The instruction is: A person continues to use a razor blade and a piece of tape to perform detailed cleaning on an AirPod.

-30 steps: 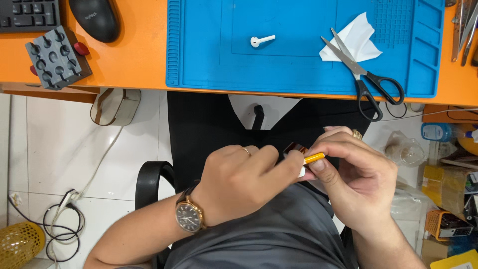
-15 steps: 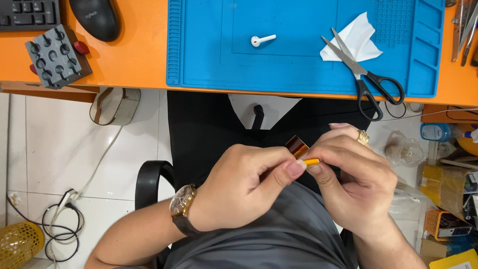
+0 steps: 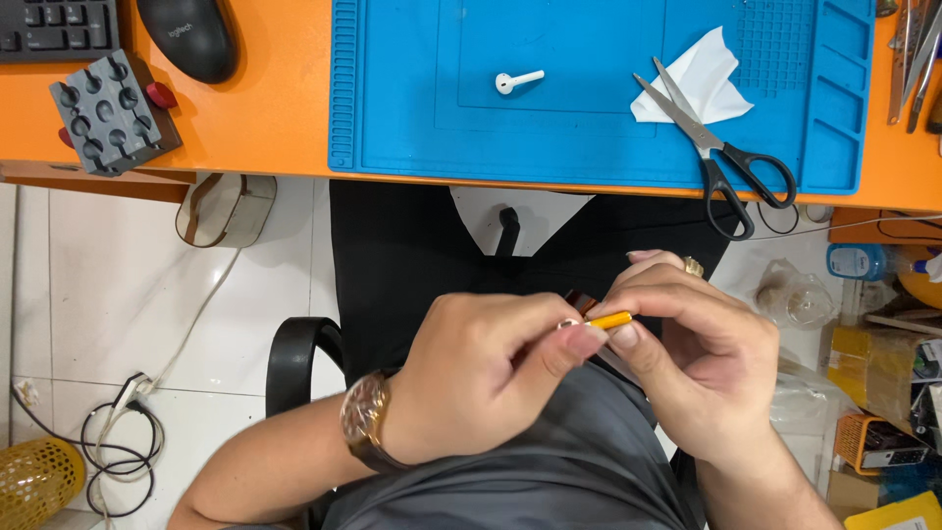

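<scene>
Both curled tight over the lap, below the bench: left hand pinching one end of a small yellow stick, right hand pinching the other, fingertips touching.

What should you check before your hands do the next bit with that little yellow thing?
1. Both hands on the yellow piece: ok, left hand and right hand pinch it together.
2. Firm grip: cannot tell, fingers hide most of it.
3. Brown part behind it held: cannot tell, mostly hidden.
4. Work over the mat: not ok, the hands are over the lap, below the desk edge.
5. Scissors out of the way: ok, lying on the mat.
6. Earbud safe: ok, resting on the mat.
</scene>
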